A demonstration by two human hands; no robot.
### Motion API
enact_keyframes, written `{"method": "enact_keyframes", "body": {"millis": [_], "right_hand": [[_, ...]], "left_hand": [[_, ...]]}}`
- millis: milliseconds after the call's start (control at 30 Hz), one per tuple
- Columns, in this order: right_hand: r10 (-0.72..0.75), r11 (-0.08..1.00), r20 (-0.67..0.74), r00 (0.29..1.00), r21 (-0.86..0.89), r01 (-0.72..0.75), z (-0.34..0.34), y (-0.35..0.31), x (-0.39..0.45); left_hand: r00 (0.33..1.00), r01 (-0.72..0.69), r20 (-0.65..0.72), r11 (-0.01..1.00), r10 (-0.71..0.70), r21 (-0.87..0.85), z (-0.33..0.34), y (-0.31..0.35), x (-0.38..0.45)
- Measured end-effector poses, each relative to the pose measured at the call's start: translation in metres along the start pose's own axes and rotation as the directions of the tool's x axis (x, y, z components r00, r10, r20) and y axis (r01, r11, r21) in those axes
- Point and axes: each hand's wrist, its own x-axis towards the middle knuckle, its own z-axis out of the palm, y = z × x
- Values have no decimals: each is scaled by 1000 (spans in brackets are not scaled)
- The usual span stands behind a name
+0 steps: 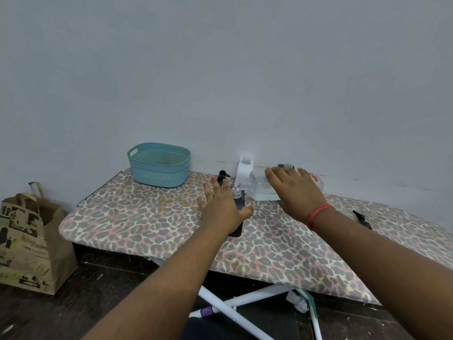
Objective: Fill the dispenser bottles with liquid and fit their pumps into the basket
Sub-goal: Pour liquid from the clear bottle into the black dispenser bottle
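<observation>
A leopard-print ironing board (152, 217) is seen across the middle of the view, standing on white crossed legs (235, 305) over a dark floor, with a plain grey wall (220, 69) behind it. A brown paper bag (27, 239) with printed graphics is set on the floor to the left of the board.

At the far left end of the board a teal basket (159, 165) is placed; nothing can be made out inside it. Near the far edge, right of the basket, a large clear refill bottle (262, 187) is held tipped on its side by the right hand (294, 190), whose fingers are wrapped over its top. The bottle's open neck is directed left and down, at the mouth of a dark dispenser bottle (239, 204) standing just beside it. That dark bottle is steadied by the left hand (220, 207), which is laid against its left side with fingers extended and thumb reaching round the near side.

A white dispenser bottle (244, 170) without a pump is seen against the wall behind the pouring spot. A black pump (222, 175) is visible just beyond the left fingertips; what it is fitted on cannot be told. A red thread band (318, 214) is worn on the right wrist. Another black pump (361, 218) is lying on the board to the right, partly hidden by the right forearm.
</observation>
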Motion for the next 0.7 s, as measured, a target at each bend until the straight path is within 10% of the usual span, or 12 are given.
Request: {"method": "enact_keyframes", "body": {"millis": [700], "right_hand": [[-8, 999, 20, 1000, -35, 9, -4, 1, 2]], "left_hand": [[1000, -1, 2, 1000, 1, 2, 1, -1, 1]]}}
